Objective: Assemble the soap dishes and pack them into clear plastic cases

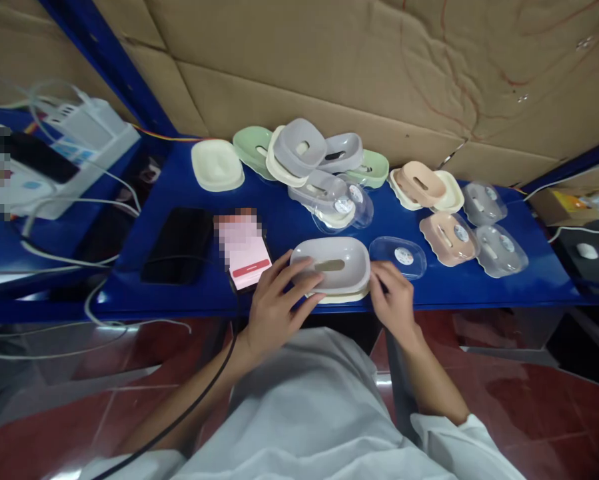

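A pale grey oval dish (348, 267) with a slot in its middle rests on a cream base (346, 298) near the table's front edge. My left hand (279, 303) lies at the dish's left side, its fingers spread over the rim and inner surface. At the right end, my right hand (393, 297) touches the rim with its fingers curled together; what they pinch, if anything, is hidden. Just behind that hand lies a clear lid (397, 257) with a round sticker.
Stacked grey, green and cream dishes (302, 148) stand at the back; peach dishes (419, 183) and clear-lidded grey ones (502, 250) lie to the right. A lit phone (246, 250), a black phone-like object (178, 245) and a cream dish (216, 165) are left. A black cable crosses my left forearm.
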Demonstrator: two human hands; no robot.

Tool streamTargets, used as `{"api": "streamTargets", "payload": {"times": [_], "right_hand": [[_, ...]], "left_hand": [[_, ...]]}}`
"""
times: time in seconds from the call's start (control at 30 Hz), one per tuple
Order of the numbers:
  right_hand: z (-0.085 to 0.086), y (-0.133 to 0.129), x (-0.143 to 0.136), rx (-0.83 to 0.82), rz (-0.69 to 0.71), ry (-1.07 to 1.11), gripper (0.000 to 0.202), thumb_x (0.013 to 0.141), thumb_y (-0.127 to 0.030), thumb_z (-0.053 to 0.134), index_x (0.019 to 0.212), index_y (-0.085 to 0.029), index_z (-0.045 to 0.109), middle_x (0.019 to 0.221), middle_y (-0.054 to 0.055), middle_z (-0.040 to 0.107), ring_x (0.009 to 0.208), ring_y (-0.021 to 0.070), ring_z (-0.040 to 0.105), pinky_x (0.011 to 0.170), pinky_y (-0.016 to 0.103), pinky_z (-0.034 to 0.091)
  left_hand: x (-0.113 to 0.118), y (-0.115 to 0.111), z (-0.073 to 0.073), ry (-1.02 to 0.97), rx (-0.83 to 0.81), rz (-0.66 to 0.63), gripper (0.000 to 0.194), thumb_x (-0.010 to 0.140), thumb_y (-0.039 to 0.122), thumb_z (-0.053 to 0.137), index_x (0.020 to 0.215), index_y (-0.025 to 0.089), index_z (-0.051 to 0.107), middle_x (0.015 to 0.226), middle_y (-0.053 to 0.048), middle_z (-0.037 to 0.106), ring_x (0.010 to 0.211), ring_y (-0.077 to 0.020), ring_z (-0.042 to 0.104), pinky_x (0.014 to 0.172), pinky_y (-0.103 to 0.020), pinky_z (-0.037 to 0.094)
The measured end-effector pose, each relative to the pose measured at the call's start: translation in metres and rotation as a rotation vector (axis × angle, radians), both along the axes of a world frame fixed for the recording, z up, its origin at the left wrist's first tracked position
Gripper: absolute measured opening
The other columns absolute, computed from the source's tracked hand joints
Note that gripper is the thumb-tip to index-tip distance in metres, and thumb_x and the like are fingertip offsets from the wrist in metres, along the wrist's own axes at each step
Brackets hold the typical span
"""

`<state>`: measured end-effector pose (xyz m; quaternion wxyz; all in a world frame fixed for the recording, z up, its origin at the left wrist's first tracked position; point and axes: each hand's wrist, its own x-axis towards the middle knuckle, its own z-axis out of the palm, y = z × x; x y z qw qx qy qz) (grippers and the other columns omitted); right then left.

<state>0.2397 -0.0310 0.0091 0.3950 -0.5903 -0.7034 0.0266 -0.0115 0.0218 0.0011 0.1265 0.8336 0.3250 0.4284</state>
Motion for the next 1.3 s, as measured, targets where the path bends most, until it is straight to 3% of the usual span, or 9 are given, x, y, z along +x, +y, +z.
{"api": "streamTargets", "payload": {"times": [0.1,0.23,0.5,0.63,0.73,0.87,0.97,1.1,1.3], "right_hand": [[0.0,-0.012,0.011,0.03,-0.055,0.068,0.04,0.109,-0.027,0.052,0.148,-0.028,0.06,0.141,0.011,0.068,0.132,0.0271,0.065,0.108,0.046,0.055],[0.0,-0.02,0.018,-0.166,0.214,-0.233,0.064,0.104,-0.042,0.066,0.163,-0.033,0.044,0.173,0.01,0.039,0.162,0.0338,0.034,0.128,0.058,0.038],[-0.003,-0.02,0.021,-0.2,0.188,-0.337,0.073,0.103,-0.052,0.064,0.168,-0.036,0.036,0.175,0.008,0.034,0.164,0.0337,0.028,0.13,0.062,0.031],[-0.003,-0.026,0.042,-0.171,-0.052,-0.346,0.066,0.106,-0.048,0.058,0.167,-0.034,0.038,0.174,0.011,0.037,0.163,0.0367,0.03,0.129,0.067,0.026],[-0.006,-0.028,0.054,-0.165,-0.21,-0.363,0.053,0.107,-0.042,0.057,0.16,-0.033,0.05,0.167,0.01,0.049,0.159,0.0374,0.038,0.124,0.066,0.032],[-0.007,-0.028,0.057,-0.103,-0.262,-0.337,0.041,0.107,-0.039,0.058,0.148,-0.032,0.063,0.153,0.01,0.065,0.147,0.0349,0.054,0.117,0.06,0.042],[-0.002,-0.027,0.048,0.002,-0.307,-0.163,0.041,0.107,-0.04,0.056,0.147,-0.03,0.063,0.15,0.011,0.067,0.142,0.0328,0.06,0.116,0.057,0.047],[0.004,-0.022,0.022,0.052,-0.237,0.015,0.037,0.105,-0.042,0.061,0.14,-0.031,0.068,0.14,0.01,0.073,0.133,0.0307,0.067,0.113,0.054,0.052],[0.007,-0.015,-0.01,-0.03,0.036,-0.152,0.037,0.105,-0.038,0.064,0.142,-0.033,0.067,0.144,0.007,0.071,0.14,0.0289,0.062,0.122,0.056,0.041]], "left_hand": [[0.002,-0.001,0.001,0.131,0.054,-0.01,0.026,0.099,0.03,0.075,0.125,0.024,0.075,0.136,-0.008,0.074,0.141,-0.0344,0.059,0.112,-0.052,0.055],[0.005,-0.002,0.002,0.342,0.112,-0.085,0.033,0.101,0.04,0.072,0.128,0.021,0.075,0.141,-0.009,0.073,0.138,-0.0387,0.061,0.104,-0.051,0.058],[0.004,0.0,-0.006,0.357,0.144,-0.094,0.032,0.103,0.032,0.069,0.133,0.022,0.072,0.145,-0.009,0.071,0.142,-0.0383,0.058,0.105,-0.051,0.058],[0.004,0.0,-0.005,0.264,0.112,-0.053,0.028,0.1,0.033,0.072,0.127,0.023,0.074,0.145,-0.014,0.068,0.139,-0.0364,0.061,0.108,-0.051,0.057],[0.005,0.0,-0.002,0.21,0.084,-0.02,0.024,0.1,0.031,0.072,0.122,0.023,0.075,0.144,-0.015,0.066,0.136,-0.0344,0.063,0.109,-0.051,0.057],[0.006,0.0,-0.002,0.197,0.082,-0.013,0.024,0.1,0.029,0.072,0.122,0.023,0.074,0.143,-0.014,0.066,0.136,-0.034,0.063,0.111,-0.051,0.056],[0.006,0.0,-0.003,0.195,0.086,-0.015,0.024,0.1,0.03,0.072,0.123,0.023,0.073,0.143,-0.014,0.066,0.135,-0.0341,0.063,0.111,-0.051,0.056],[0.006,0.001,-0.005,0.204,0.052,-0.002,0.041,0.101,0.035,0.072,0.139,0.021,0.064,0.147,-0.017,0.064,0.134,-0.0336,0.065,0.111,-0.05,0.057],[0.005,0.002,-0.008,0.204,0.018,0.019,0.068,0.101,0.041,0.072,0.161,0.025,0.044,0.163,-0.019,0.051,0.145,-0.0362,0.058,0.111,-0.051,0.057]]}}
